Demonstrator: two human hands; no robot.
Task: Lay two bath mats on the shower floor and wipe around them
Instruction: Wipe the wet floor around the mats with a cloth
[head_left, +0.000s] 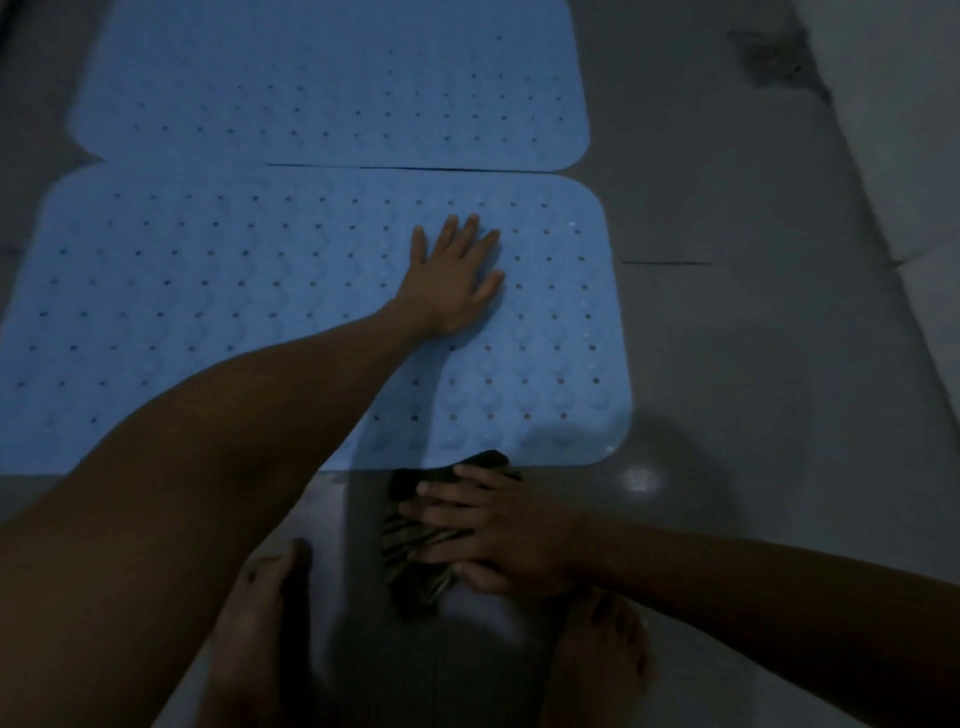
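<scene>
The left hand (451, 280) lies flat, fingers spread, on the near bath mat (208, 312) at frame centre. Below it, the right hand (498, 530) presses a striped cloth (415, 566) onto the floor (727, 415), straight-fingered grip, cloth touching the mat's lower edge.

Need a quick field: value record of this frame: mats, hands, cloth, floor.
near mat: blue, flat on floor
far mat: blue, flat, edge meets near mat
left hand: fingers spread, pressing flat on near mat
right hand: pressing cloth to floor
cloth: dark, striped, at near mat's front edge
floor: grey tile, glossy
feet: both bare, bottom of frame
</scene>
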